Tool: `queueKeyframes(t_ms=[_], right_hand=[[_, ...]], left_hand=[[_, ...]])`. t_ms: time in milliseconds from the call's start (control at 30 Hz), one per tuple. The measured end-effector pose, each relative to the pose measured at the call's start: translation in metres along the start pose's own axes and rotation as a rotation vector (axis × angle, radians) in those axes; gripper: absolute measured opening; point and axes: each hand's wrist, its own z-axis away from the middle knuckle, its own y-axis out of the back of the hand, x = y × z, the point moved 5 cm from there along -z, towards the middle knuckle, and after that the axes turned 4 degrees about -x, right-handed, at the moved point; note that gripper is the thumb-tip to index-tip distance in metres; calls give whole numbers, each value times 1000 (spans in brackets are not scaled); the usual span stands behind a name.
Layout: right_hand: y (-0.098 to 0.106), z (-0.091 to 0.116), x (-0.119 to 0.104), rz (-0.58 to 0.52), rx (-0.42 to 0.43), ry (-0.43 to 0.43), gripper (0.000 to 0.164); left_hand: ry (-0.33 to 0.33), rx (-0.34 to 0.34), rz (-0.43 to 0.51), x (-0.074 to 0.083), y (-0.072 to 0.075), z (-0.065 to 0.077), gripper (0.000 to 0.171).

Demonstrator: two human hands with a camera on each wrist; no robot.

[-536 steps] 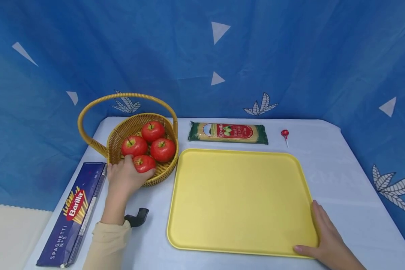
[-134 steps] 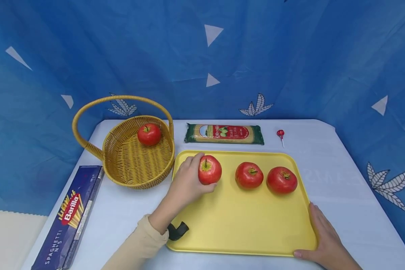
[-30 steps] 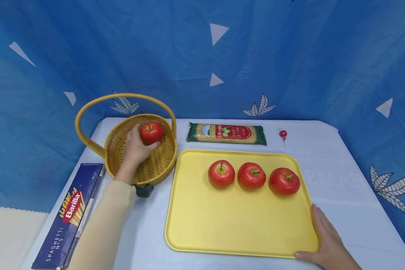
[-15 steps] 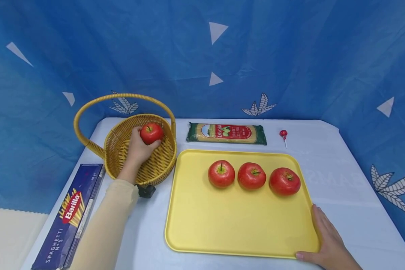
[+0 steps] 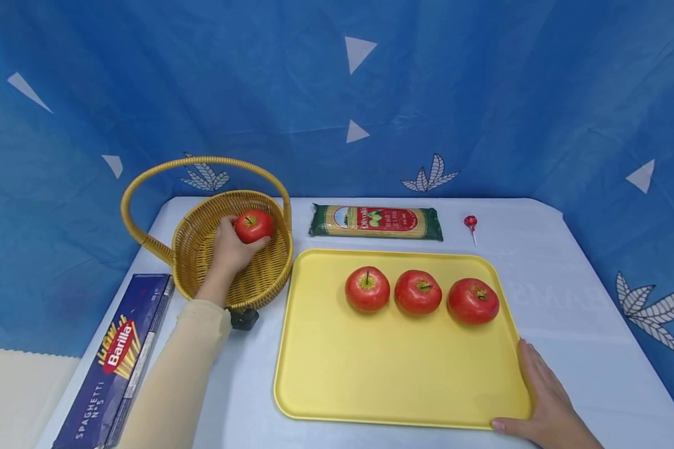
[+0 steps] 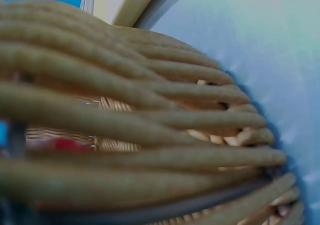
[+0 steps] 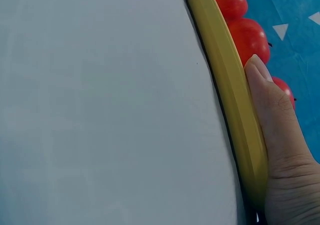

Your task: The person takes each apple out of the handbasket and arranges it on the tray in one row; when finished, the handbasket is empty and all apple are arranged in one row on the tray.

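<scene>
In the head view, my left hand (image 5: 230,249) grips a red apple (image 5: 256,226) inside the brown wicker basket (image 5: 199,277), thumb on the near side and fingers on its left. Woven strands fill the left wrist view, with a blurred red patch showing through them. Three more apples, a left one (image 5: 367,289), a middle one (image 5: 418,292) and a right one (image 5: 473,301), sit in a row on the yellow tray (image 5: 393,368). My right hand (image 5: 547,399) rests at the tray's near right corner, thumb at the front rim, extended fingers along the right side.
A blue Barilla spaghetti box (image 5: 115,362) lies along the table's left side. Behind the tray are a green-ended spaghetti packet (image 5: 376,222) and a red lollipop (image 5: 471,224). The basket's tall handle (image 5: 208,161) arches over its opening. Blue cloth (image 5: 483,93) hangs behind the table.
Three apples have gone from basket to tray since the earliest frame. Over the last second, my left hand has closed on the remaining basket apple and shifted it slightly right; my right hand has stayed put.
</scene>
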Motion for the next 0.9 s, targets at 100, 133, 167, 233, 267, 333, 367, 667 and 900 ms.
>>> queueKeyframes(t_ms=[100, 133, 167, 233, 267, 333, 367, 667, 900], right_hand=[[0, 0, 0, -4, 2, -1, 149], [0, 0, 0, -5, 2, 0, 148], [0, 0, 0, -5, 3, 1, 148], [0, 0, 0, -6, 9, 7, 148], [0, 0, 0, -7, 14, 15, 147], [0, 0, 0, -19, 27, 39, 146], [0, 1, 0, -18, 36, 48, 145], [2, -2, -1, 9, 55, 76, 143], [2, -2, -2, 14, 57, 71, 144]], left_hand=[[-5, -21, 16, 0, -1, 0, 94], [-8, -28, 12, 0, -2, 1, 96], [-11, -32, 0, 1, -2, 1, 97], [-10, -36, -20, 1, -2, 2, 99], [-9, -37, -27, 0, -1, 2, 99], [-7, -42, -23, 0, 0, 4, 98], [-5, -45, -17, 0, 1, 5, 98], [2, -81, 32, 3, 12, 25, 103], [-97, -33, 62, 17, 23, 58, 103]])
